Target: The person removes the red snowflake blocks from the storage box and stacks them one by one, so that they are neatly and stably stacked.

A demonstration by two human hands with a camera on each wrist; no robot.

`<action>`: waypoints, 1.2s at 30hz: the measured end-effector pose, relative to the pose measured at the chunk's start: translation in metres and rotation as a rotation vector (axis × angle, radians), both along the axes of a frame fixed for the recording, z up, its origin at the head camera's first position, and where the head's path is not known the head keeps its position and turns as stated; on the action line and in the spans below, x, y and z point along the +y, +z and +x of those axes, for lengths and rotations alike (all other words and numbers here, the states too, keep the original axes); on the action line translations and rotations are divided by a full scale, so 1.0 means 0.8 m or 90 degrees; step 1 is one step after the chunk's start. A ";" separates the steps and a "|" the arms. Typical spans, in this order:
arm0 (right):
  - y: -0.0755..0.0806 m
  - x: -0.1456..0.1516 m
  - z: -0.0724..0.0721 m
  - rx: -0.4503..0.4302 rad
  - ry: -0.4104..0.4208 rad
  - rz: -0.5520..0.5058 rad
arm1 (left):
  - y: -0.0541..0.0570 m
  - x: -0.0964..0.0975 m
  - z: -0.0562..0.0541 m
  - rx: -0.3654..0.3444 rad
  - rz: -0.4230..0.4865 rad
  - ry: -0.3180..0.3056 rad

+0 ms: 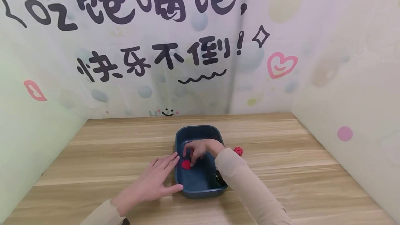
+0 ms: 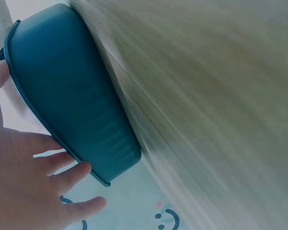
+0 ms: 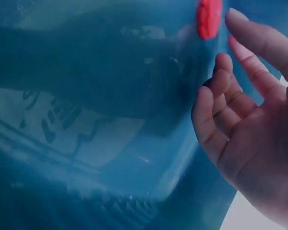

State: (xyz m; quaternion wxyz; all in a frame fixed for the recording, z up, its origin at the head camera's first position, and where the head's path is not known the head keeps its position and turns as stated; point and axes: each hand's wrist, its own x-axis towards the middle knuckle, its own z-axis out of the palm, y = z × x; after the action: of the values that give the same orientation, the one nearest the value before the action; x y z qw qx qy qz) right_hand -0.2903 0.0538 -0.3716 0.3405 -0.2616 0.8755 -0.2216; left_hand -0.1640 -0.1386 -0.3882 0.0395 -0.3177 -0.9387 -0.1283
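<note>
A dark blue rectangular bin stands on the table. My left hand spreads its fairly straight fingers against the bin's left side, the thumb near the front left corner. In the left wrist view, fingers of the left hand touch the rim and outer wall of the bin. My right hand reaches inside, fingers loosely bent, beside a red notched disc on the left of the bin floor. The right wrist view shows a small gap between this red disc and the right hand's thumb and forefinger.
A second red notched piece lies on the wooden table, right of the bin and close to the right sleeve. Pale printed walls enclose the table at the back and both sides.
</note>
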 end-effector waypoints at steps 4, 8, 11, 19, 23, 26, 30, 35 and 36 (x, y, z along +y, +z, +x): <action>-0.006 -0.004 0.004 0.021 0.004 0.011 | 0.001 0.000 0.000 0.000 -0.002 -0.001; -0.010 -0.007 0.007 0.052 0.018 0.027 | 0.002 0.001 0.000 -0.003 -0.004 -0.001; -0.011 -0.008 0.008 0.064 0.020 0.036 | 0.002 0.001 -0.001 -0.006 -0.005 0.001; -0.013 -0.011 0.008 0.066 0.028 0.041 | 0.002 0.001 0.000 -0.014 -0.004 0.005; -0.015 -0.012 0.008 0.077 0.032 0.039 | 0.003 0.001 0.001 -0.012 0.000 0.001; -0.016 -0.013 0.008 0.086 0.027 0.035 | 0.004 0.001 0.001 -0.011 0.003 0.001; -0.016 -0.013 0.008 0.095 0.021 0.023 | 0.004 0.002 0.001 -0.011 0.001 0.002; -0.011 -0.009 0.005 0.093 0.009 0.003 | 0.003 0.002 0.000 -0.008 -0.001 0.002; -0.008 -0.008 0.004 0.092 0.008 -0.003 | 0.003 0.002 0.001 -0.009 -0.001 0.002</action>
State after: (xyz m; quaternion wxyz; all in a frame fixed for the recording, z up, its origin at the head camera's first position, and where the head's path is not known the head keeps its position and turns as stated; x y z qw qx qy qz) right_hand -0.2874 0.0475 -0.3782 0.2771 -0.2831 0.8957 -0.2022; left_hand -0.1636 -0.1374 -0.3856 0.0328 -0.3152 -0.9395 -0.1301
